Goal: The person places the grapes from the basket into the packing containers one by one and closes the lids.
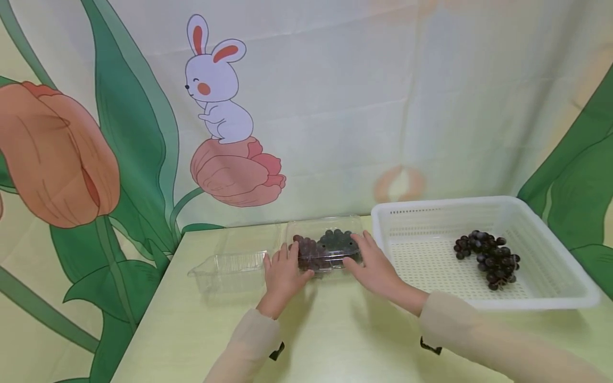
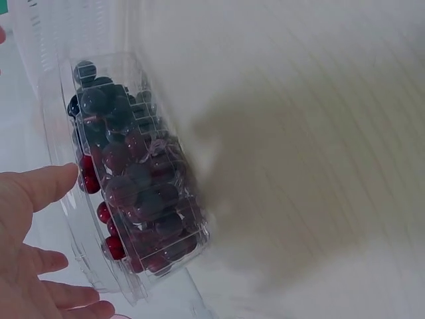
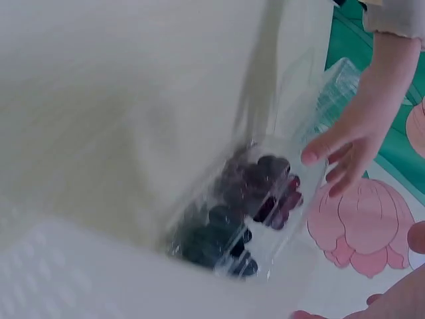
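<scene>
Dark grapes (image 1: 311,254) fill a clear plastic box (image 2: 73,229) near the back edge of the table. My left hand (image 1: 283,271) is at the box's left end, fingers spread and thumb toward its front. In the left wrist view that thumb (image 2: 50,186) overlaps the box's rim. On the other end, my right hand (image 1: 375,268) reaches in with fingers apart, fingertips right at the box's edge. Neither hand has its fingers curled round anything. A second clear plastic box (image 1: 230,274), without grapes, stands left of my left hand.
To the right is a white perforated basket (image 1: 421,266), its left rim close to my right hand. A bunch of dark grapes (image 1: 488,258) lies inside it. Behind the pale table (image 1: 335,340) hangs a curtain (image 1: 325,117) printed with tulips and a rabbit.
</scene>
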A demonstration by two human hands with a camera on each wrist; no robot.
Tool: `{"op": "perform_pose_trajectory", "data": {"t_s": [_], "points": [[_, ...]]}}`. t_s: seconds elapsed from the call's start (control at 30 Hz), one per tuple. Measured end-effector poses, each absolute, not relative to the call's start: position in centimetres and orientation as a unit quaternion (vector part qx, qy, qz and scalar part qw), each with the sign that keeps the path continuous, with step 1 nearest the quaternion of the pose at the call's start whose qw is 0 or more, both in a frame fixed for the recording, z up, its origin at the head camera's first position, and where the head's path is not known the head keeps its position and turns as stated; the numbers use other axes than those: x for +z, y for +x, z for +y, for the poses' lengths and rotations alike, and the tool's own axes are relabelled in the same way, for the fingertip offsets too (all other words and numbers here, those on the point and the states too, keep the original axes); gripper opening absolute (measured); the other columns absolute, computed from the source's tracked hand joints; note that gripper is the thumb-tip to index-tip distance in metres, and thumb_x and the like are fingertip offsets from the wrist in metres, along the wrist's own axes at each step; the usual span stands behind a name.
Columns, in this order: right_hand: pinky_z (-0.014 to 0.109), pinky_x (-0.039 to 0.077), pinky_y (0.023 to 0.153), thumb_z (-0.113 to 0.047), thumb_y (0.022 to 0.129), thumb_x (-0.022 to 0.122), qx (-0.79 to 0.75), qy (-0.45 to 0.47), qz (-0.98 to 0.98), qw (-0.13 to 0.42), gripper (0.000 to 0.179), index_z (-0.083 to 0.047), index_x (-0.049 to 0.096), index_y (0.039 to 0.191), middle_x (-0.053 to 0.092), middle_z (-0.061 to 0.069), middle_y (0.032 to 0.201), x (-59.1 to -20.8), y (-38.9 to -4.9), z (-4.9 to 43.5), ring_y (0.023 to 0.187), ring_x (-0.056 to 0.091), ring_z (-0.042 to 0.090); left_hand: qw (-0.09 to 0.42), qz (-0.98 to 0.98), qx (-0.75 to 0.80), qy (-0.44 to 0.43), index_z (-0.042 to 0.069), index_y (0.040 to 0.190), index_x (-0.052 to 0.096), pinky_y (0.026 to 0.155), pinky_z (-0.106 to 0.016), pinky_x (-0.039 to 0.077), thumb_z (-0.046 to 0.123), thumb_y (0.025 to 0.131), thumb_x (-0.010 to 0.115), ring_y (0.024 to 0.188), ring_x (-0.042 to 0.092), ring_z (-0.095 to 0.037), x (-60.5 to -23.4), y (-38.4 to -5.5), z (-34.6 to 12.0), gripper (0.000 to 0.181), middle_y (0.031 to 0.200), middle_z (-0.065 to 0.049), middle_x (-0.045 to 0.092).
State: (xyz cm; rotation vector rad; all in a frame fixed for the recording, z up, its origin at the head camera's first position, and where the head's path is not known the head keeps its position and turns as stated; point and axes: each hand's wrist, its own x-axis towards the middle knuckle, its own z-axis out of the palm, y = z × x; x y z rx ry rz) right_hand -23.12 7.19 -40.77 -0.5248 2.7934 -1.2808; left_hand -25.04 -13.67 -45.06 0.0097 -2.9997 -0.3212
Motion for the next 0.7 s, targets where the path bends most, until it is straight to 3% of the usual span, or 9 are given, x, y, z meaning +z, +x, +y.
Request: {"op": "perform_pose_trajectory", "data": {"t_s": [0.2, 0.43, 0.7], "points": [[0.060, 0.026, 0.095, -0.035, 0.090, 0.046, -0.381, -0.196, 0.903, -0.007, 0.061, -0.004, 0.024, 0.138, 0.010, 0.024, 0.145, -40.0, -23.6, 10.0, 0.129, 0.019, 0.045, 0.092, -0.987, -0.128, -0.001, 0.012, 0.136, 0.034, 0.105, -0.055, 0.010, 0.041, 0.076, 0.065, 0.124, 0.036, -0.033, -45.0, -24.7, -13.2, 0.074, 0.138, -0.016, 0.035], [0.061, 0.023, 0.097, -0.039, 0.091, 0.043, -0.374, -0.188, 0.908, 0.009, 0.063, -0.005, 0.021, 0.139, 0.008, 0.024, 0.145, -39.9, -23.7, 12.5, 0.130, 0.015, 0.043, 0.137, -0.979, -0.148, -0.023, 0.013, 0.135, 0.035, 0.104, -0.055, 0.014, 0.040, 0.078, 0.062, 0.125, 0.035, -0.030, -45.2, -24.5, -11.9, 0.068, 0.139, -0.013, 0.035], [0.060, 0.021, 0.098, -0.034, 0.092, 0.044, -0.372, -0.184, 0.910, 0.015, 0.061, -0.001, 0.023, 0.138, 0.011, 0.027, 0.144, -40.1, -23.8, 14.4, 0.131, 0.013, 0.043, 0.175, -0.963, -0.182, -0.097, 0.009, 0.133, 0.037, 0.100, -0.056, 0.021, 0.037, 0.083, 0.056, 0.123, 0.037, -0.031, -45.2, -23.5, -9.7, 0.060, 0.136, -0.013, 0.039]]}}
